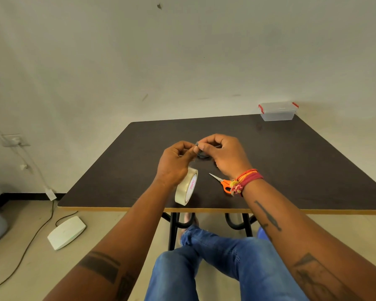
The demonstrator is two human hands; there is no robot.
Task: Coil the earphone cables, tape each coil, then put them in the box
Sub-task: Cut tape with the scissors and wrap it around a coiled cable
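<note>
Above the dark table, a black earphone coil is pinched between the left hand and right hand, both grips pressed together on it. At the far right corner a clear box is set. Below the hands, a tape roll is stood on edge, with orange scissors laid beside it.

Both forearms are bare, with no sleeves in view. The right wrist wears a thick bundle of threads in red, orange and yellow, knotted into a loose tassel on its inner side. Dark tattoos mark both arms: a broad solid band across the left forearm at the lower left of the frame, and a long slim figure on the right forearm (a larger design sits lower, its details unclear). Blue denim jeans cover the legs at bottom centre.
</note>
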